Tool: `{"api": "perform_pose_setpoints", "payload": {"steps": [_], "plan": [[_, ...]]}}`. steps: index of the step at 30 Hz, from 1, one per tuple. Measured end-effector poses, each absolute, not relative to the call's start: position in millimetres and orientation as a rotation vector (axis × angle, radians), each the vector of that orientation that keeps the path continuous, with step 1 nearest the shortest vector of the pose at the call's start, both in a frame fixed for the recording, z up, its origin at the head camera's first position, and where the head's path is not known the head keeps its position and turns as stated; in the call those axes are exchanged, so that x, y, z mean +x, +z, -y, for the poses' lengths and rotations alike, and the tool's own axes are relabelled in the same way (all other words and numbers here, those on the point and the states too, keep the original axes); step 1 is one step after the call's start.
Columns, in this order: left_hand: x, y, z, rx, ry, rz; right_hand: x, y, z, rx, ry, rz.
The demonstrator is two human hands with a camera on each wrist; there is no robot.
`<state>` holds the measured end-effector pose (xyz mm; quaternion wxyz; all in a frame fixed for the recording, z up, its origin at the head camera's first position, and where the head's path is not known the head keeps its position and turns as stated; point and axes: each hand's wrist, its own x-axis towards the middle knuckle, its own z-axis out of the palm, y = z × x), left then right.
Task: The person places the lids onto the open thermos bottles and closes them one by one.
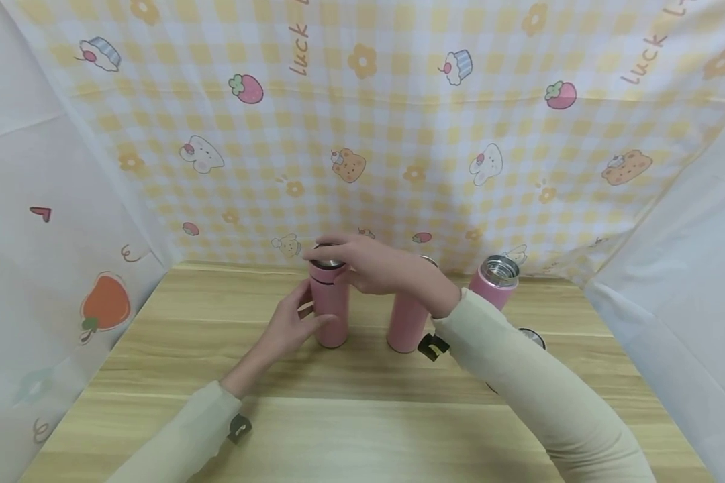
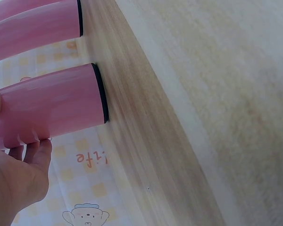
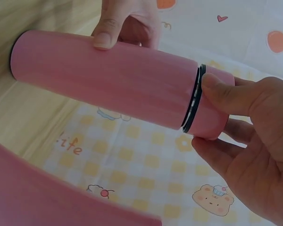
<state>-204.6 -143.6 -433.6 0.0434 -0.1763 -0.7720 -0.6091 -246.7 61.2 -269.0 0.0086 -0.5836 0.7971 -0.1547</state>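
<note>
A pink thermos bottle (image 1: 331, 329) stands upright on the wooden table, leftmost of three. My left hand (image 1: 291, 320) grips its body from the left, thumb across the front and fingers around the far side. Over the top, my right hand (image 1: 374, 263) holds the pink lid (image 3: 216, 106) between thumb and fingers. In the right wrist view a thin slit shows between the lid's dark rim and the bottle body (image 3: 108, 77). The left wrist view shows the black base ring (image 2: 101, 94) on the table and my left fingers (image 2: 40, 155) curled under the bottle.
Just right stands a second pink bottle (image 1: 406, 325), its top partly behind my right forearm. Farther right, a third bottle (image 1: 497, 278) is uncapped, its steel mouth showing. A round lid-like piece (image 1: 533, 337) lies partly hidden behind my right sleeve. Patterned cloth (image 1: 362, 134) hangs behind the table.
</note>
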Motion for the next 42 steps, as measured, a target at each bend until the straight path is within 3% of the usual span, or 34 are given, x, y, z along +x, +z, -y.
{"api": "perform_pose_setpoints", "payload": {"steps": [32, 42], "plan": [[-206.8, -434.4, 147.1, -0.585, -1.827, 2.374, -238.8, -267.2, -51.2, -1.678, -0.288, -2.786], [-205.5, -434.9, 146.0, -0.611, -1.851, 2.347, -245.3, -265.8, -60.1, -1.656, -0.393, -2.613]]}}
